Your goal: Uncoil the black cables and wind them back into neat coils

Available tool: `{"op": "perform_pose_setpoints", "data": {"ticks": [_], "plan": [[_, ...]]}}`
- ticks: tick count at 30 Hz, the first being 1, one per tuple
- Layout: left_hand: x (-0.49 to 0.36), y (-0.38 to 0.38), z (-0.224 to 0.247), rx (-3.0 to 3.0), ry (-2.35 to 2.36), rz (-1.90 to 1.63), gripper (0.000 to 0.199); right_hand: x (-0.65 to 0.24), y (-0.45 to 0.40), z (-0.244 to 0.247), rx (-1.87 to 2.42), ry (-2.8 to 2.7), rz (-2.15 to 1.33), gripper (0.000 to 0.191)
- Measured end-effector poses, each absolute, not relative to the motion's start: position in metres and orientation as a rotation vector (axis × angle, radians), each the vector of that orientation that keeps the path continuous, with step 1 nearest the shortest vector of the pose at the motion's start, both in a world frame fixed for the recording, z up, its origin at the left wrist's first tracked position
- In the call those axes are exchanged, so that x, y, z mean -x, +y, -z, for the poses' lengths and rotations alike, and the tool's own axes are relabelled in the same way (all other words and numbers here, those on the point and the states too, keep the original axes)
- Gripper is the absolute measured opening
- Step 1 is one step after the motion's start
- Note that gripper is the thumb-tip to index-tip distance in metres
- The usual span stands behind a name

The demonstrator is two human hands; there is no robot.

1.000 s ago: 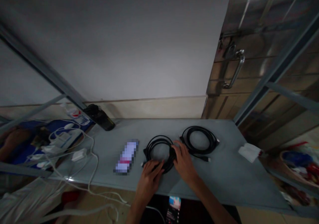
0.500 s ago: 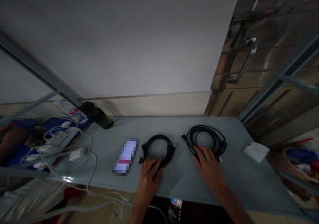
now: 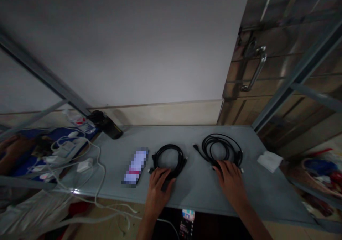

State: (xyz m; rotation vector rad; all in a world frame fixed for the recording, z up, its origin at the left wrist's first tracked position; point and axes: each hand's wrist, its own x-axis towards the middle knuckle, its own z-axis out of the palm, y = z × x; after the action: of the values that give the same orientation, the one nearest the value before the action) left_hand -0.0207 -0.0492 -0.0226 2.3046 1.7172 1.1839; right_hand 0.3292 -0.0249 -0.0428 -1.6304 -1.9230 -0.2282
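Two coiled black cables lie on the grey table (image 3: 197, 193). My left hand (image 3: 160, 186) rests on the near edge of the left coil (image 3: 169, 147), its fingers curled over the cable and the thumb apart. On the near side of the right coil (image 3: 221, 136) lies my right hand (image 3: 231, 179), fingers bent over the cable. The fingertips of both hands are partly hidden, so a firm hold cannot be made out. A phone (image 3: 135, 167) with a lit, blurred screen is left of the left coil.
A black bottle (image 3: 108, 126) lies at the back left. White cables and a power strip (image 3: 66, 151) are at the left, near another person's hand (image 3: 16, 149). White folded tissue (image 3: 269, 161) sits at the right. Metal posts rise at both sides.
My right hand has moved right along the near side of the right coil, whose plug end at the left now sticks out more. My left hand has barely moved.
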Motion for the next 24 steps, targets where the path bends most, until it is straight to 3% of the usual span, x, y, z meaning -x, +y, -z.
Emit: {"op": "perform_pose_setpoints", "data": {"ticks": [5, 8, 14, 19, 24], "plan": [[0.020, -0.050, 0.020, -2.311, 1.705, -1.192, 0.032, -0.334, -0.004, 0.045, 1.652, -1.894, 0.117, 0.070], [0.018, -0.052, 0.017, -2.299, 1.716, -1.227, 0.029, -0.334, 0.013, 0.038, 1.562, -1.781, -0.136, 0.082], [0.018, -0.054, 0.016, -2.278, 1.736, -1.247, 0.026, -0.348, 0.043, -0.005, 1.433, -1.541, -0.310, 0.077], [0.018, -0.056, 0.019, -2.279, 1.767, -1.242, 0.031, -0.364, 0.039, -0.087, 1.372, -1.304, -0.391, 0.068], [0.017, -0.056, 0.016, -2.274, 1.725, -1.277, 0.032, -0.355, -0.012, -0.207, 0.767, -0.964, -0.753, 0.044]]}}
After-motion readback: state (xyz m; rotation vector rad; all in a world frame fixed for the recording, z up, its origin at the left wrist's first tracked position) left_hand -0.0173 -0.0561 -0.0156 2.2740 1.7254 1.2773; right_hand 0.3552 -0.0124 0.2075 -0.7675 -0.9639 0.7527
